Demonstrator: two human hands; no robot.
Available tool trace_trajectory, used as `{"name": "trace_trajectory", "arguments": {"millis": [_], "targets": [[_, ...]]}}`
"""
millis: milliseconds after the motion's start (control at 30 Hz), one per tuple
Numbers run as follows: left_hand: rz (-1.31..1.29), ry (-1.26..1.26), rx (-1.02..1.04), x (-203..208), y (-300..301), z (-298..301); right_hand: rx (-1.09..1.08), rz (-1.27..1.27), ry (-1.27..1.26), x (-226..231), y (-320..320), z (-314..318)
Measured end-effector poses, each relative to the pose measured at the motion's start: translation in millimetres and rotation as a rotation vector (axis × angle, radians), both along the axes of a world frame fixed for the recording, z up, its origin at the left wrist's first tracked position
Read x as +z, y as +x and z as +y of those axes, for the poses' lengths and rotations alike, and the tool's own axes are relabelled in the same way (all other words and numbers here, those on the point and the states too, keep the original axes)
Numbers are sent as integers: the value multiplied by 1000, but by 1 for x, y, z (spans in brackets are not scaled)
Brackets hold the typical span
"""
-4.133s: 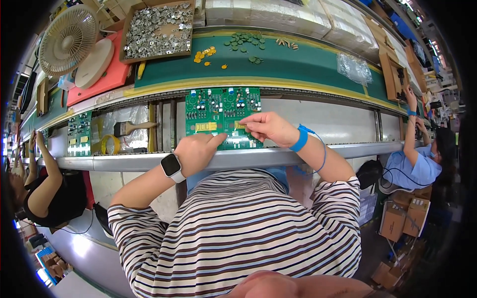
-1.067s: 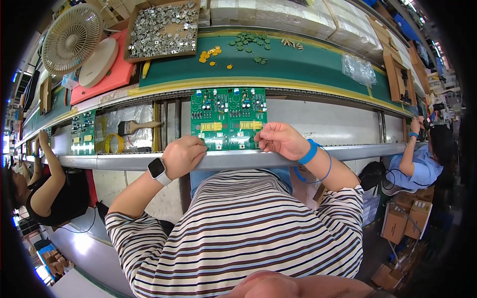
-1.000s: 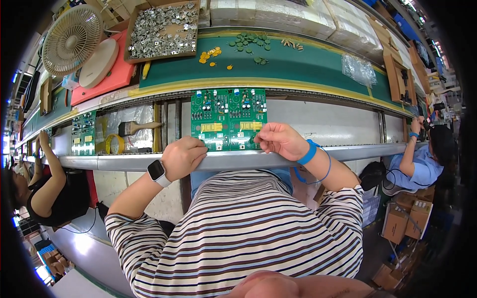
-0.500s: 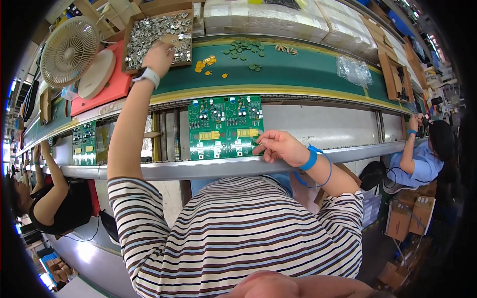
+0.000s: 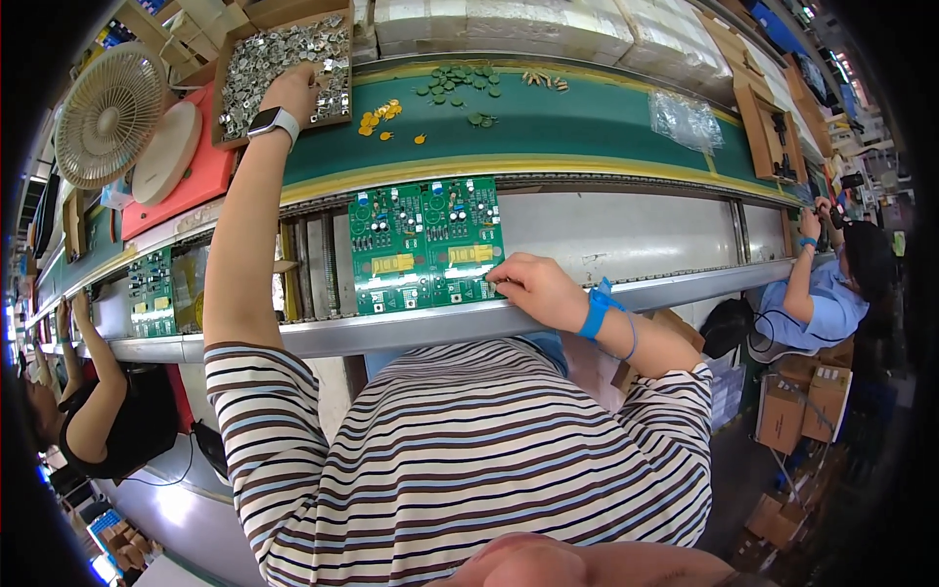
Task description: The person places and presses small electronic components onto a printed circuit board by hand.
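My left hand (image 5: 291,96) reaches into a cardboard box (image 5: 337,110) of small silvery metal parts (image 5: 284,61). Its fingers are bent down among the parts, their tips mostly hidden. Two joined green circuit boards (image 5: 426,279) lie across the conveyor rails before me, with yellow blocks and many small components. At their lower right corner is my right hand (image 5: 544,292). Thumb and fingers are pinched together there, touching or very near the board; anything between them is too small to name.
Yellow disc parts (image 5: 380,119), green disc parts (image 5: 460,83) and tan parts (image 5: 545,81) lie on the green bench. Clear plastic bags (image 5: 685,121) lie farther right. A fan (image 5: 111,115) stands at left. A metal rail (image 5: 391,335) runs before me; people work at both sides.
The view has shifted slightly, so the scene sits farther left. My right fingers have closed together at the board's corner. My left hand remains in the box, its fingers lower among the metal parts.
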State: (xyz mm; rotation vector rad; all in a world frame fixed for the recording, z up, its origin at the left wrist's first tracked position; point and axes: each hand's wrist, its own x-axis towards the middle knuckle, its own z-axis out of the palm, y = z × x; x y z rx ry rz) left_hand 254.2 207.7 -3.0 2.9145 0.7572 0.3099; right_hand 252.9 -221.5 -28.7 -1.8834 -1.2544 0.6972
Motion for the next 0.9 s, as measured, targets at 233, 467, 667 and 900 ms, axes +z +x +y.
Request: {"name": "trace_trajectory", "arguments": {"millis": [233,467,667,900], "targets": [[-210,-25,-2,-7,-6,2,62,-218,110,-7,-13,1],[-399,-161,-286,18,-41,-62,182,-313,63,-2,-5,0],[-258,-310,-587,8,-110,-163,-104,429,-186,24,23,11],[-221,-176,-661,-17,-121,-186,-124,773,-37,15,35,19]]}}
